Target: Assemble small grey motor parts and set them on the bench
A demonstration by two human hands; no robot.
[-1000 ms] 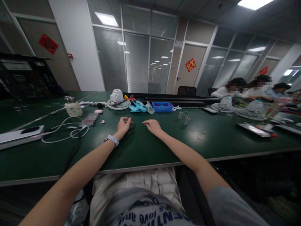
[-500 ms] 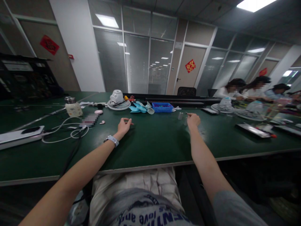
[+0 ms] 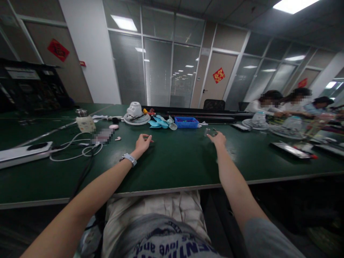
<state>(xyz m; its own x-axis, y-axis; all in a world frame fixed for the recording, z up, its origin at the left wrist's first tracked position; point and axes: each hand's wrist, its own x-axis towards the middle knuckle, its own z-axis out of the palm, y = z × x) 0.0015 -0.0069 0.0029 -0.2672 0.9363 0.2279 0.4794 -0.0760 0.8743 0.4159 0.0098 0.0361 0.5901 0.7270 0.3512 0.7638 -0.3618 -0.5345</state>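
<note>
My left hand (image 3: 143,143), with a pale-banded watch (image 3: 129,158) on its wrist, is held over the green table (image 3: 172,161); its fingers are loosely bent and apart, and I see nothing in them. On the right, my right hand (image 3: 219,139) has its thumb and fingers apart and pointing left. A small grey cylinder (image 3: 207,132) stands just beyond its fingertips. Close behind the hand lies a tiny thin piece (image 3: 214,129), too small to name. Something clear, perhaps plastic (image 3: 231,152), lies by my right wrist.
Along the back are a white fan base with grille (image 3: 136,116), light blue fan blades (image 3: 159,122) and a blue basket (image 3: 186,122). To the left stand a bottle (image 3: 85,122), cables (image 3: 66,157) and a power bank-like white block (image 3: 25,154). Co-workers (image 3: 271,100) sit far right.
My right hand has let go of the tiny thin piece and come down slightly, its fingers opening toward the cylinder. The left hand stays nearly still; the view shifts slightly.
</note>
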